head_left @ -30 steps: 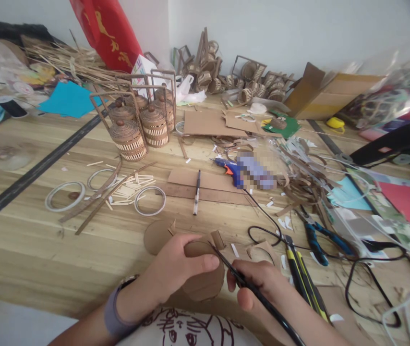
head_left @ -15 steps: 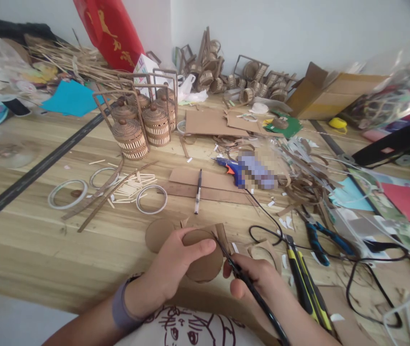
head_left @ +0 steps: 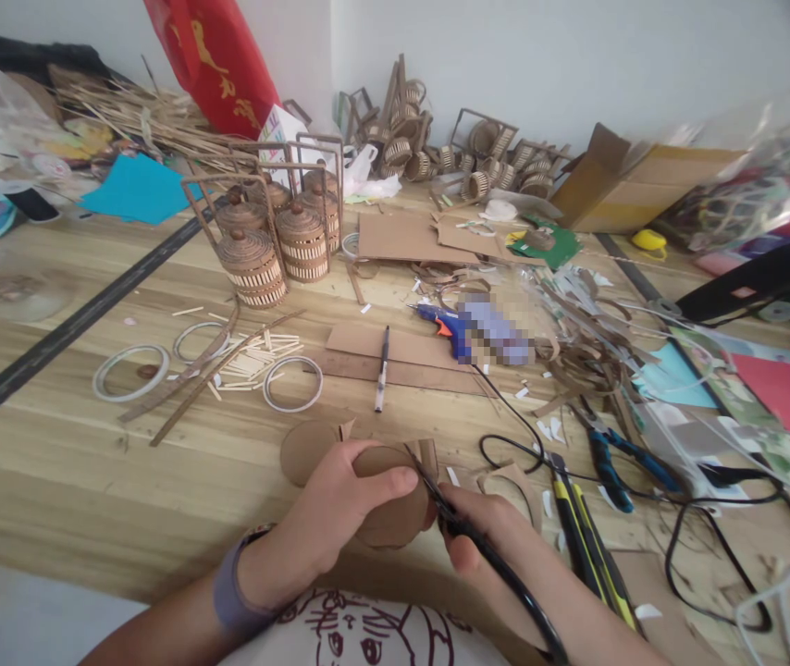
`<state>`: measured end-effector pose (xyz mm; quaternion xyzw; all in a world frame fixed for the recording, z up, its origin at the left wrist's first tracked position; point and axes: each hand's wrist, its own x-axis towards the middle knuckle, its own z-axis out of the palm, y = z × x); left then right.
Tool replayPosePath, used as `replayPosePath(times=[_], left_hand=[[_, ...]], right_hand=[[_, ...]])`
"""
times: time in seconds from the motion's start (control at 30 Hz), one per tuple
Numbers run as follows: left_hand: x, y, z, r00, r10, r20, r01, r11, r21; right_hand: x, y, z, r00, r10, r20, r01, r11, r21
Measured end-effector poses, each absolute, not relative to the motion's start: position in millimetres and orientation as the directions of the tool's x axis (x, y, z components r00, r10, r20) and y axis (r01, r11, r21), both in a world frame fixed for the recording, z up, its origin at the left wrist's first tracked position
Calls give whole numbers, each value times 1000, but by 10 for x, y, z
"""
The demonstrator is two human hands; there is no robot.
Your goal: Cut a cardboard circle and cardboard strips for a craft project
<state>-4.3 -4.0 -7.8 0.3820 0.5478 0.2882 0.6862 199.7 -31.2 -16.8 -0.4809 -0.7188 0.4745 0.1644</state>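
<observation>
My left hand (head_left: 357,495) grips a piece of brown cardboard (head_left: 395,511) with a rounded outline, its thumb lying across the top. In my right hand (head_left: 482,532) is a pair of black scissors (head_left: 499,561), their blades against the cardboard's upper right edge. A narrow offcut stands up beside the blades. Another cardboard disc (head_left: 304,450) lies on the table just beyond my left hand. The fingers under the cardboard are mostly hidden.
Ahead lie a pen (head_left: 382,370), a blue glue gun (head_left: 447,328) and white tape rings (head_left: 293,383). Lidded woven baskets (head_left: 251,264) with tall handles stand at the back left. Yellow-black cutters (head_left: 593,546), pliers (head_left: 627,458) and a black cable (head_left: 676,555) lie on the right.
The scissor blades have shifted slightly along the cardboard's edge, and their handles have swung a little to the right. The offcut strip at the edge has changed position. My left hand keeps its grip.
</observation>
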Motion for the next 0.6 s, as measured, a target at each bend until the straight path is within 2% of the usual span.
replayPosePath(times=[0.1,0.27,0.6], left_hand=[[-44,-41,-92,247,811,-531,16,544,839],[-48,-43,-97,250,819,-516,18,529,849],[-30,-36,-50,246,803,-543,18,556,831]], right_hand=[[1978,-320,-164,-474,860,-191,491,78,-868],[1948,-340,-167,-450,864,-226,481,21,-876],[1944,-355,-137,-468,860,-205,476,50,-878]])
